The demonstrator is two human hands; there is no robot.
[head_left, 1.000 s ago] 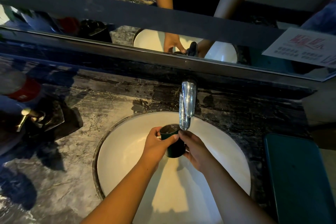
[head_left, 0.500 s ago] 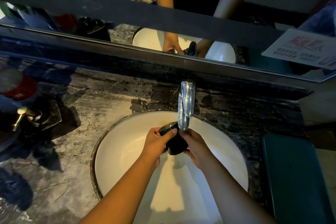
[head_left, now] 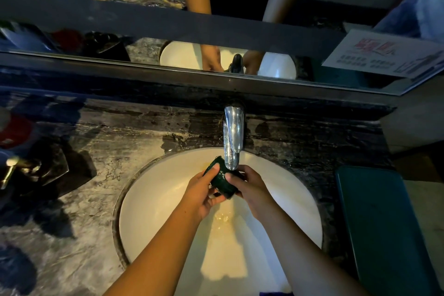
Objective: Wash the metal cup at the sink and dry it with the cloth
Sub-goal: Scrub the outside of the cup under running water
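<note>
A dark green metal cup (head_left: 222, 181) is tipped on its side over the white sink basin (head_left: 153, 199), just below the chrome tap spout (head_left: 231, 141). My left hand (head_left: 200, 196) grips it from the left with the thumb near its rim. My right hand (head_left: 249, 187) holds its other side, fingers wrapped over the cup's body. Water lies in the basin below the cup. A sliver of blue cloth (head_left: 276, 293) shows at the bottom edge of the view.
A dark marble counter (head_left: 84, 211) surrounds the basin. A teal tray (head_left: 384, 235) lies on the right. A brass soap pump (head_left: 9, 170) and a red-labelled container (head_left: 14, 132) stand at far left. A mirror (head_left: 144, 55) runs along the back, with a paper notice (head_left: 386, 55) at right.
The cup went from upright under the tap to tipped on its side, its mouth turned up and to the left. Both hands shifted with it and stayed on it.
</note>
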